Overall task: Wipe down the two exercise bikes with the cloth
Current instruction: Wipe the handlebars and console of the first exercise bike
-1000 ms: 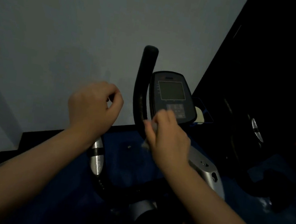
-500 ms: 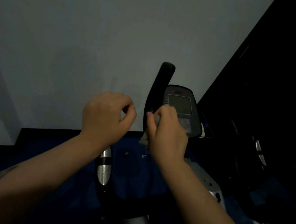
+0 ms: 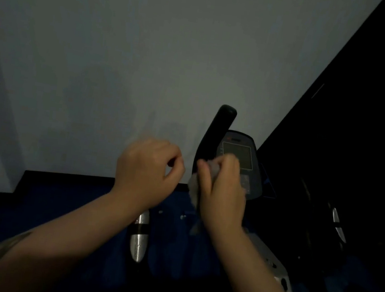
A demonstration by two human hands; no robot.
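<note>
**Cloth against the bike's upright handlebar**

Head view: right hand (image 3: 223, 194) raised, fingers curled round pale cloth (image 3: 194, 190), pressing it to the black handlebar (image 3: 214, 136) beside the console (image 3: 246, 157). Left hand (image 3: 146, 171) just beside, fingers curled, gripping nothing visible. Bare wall (image 3: 124, 63) behind; second bike (image 3: 338, 223) dim at right.

Dim room, low light. Plain pale grey wall (image 3: 149, 54) fills most of the view – faint shadows on it at left & centre. Black baseboard (image 3: 72, 176) along its foot, stepping down at left. Dark blue floor (image 3: 43, 212) below. Right side: big black panel (image 3: 373, 120), edge slanting, no detail visible.
</note>
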